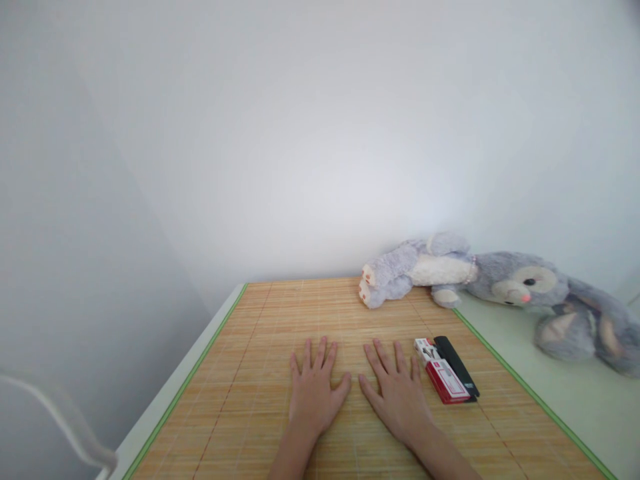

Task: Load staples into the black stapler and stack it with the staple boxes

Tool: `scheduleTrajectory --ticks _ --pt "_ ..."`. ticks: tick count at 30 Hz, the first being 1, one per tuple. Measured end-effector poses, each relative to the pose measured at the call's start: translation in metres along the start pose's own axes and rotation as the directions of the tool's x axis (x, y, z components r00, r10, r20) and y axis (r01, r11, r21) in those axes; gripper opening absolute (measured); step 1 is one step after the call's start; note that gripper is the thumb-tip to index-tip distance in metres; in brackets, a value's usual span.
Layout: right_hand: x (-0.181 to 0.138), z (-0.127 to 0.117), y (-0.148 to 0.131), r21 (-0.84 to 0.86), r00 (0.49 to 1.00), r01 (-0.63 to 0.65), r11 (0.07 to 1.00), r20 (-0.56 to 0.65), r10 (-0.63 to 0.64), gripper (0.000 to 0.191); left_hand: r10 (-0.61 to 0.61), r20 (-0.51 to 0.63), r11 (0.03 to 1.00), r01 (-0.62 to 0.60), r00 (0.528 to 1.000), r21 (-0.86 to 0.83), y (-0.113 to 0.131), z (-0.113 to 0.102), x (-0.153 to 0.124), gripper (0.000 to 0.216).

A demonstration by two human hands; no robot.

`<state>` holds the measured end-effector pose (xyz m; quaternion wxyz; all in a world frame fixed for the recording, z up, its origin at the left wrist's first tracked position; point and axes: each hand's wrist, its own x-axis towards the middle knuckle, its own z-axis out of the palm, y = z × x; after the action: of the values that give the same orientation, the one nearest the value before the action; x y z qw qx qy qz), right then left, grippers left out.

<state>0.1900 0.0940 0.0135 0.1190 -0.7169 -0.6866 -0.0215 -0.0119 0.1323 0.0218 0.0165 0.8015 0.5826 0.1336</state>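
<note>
My left hand [316, 390] lies palm down on the bamboo mat [280, 320], its fingers spread and nothing in it. To its right, my right hand [397, 393] rests flat on the same mat, fingers apart and also holding nothing. Just right of my right hand is a red and white box [447, 381]. A smaller white box [427, 349] with a dark picture on it touches its far end. Alongside both boxes lies a long black stapler-like object [456, 365]; its exact kind is unclear.
A grey plush rabbit [443, 270] lies on its side along the wall at the far right, its head and long ears over the pale surface [565, 393] beyond the mat's green edge. A white curved cord or tube [60, 417] shows at the lower left.
</note>
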Motion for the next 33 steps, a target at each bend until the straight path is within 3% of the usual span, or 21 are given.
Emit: scheduleTrajectory --ticks 10,22,33 --pt "0.0 0.003 0.001 0.017 0.999 0.011 1.0 -0.049 -0.01 0.069 -0.102 -0.072 0.995 0.101 0.992 -0.021 0.022 0.009 0.0 0.075" --pt "0.002 -0.006 0.01 0.083 0.998 0.058 0.995 -0.011 -0.057 0.067 -0.041 -0.052 0.998 0.039 0.998 -0.043 0.03 0.004 -0.007 0.067" --pt "0.003 -0.005 0.008 0.027 0.999 0.05 0.998 -0.019 -0.049 0.069 -0.044 -0.041 0.999 0.045 0.998 0.026 0.03 0.008 -0.005 0.069"
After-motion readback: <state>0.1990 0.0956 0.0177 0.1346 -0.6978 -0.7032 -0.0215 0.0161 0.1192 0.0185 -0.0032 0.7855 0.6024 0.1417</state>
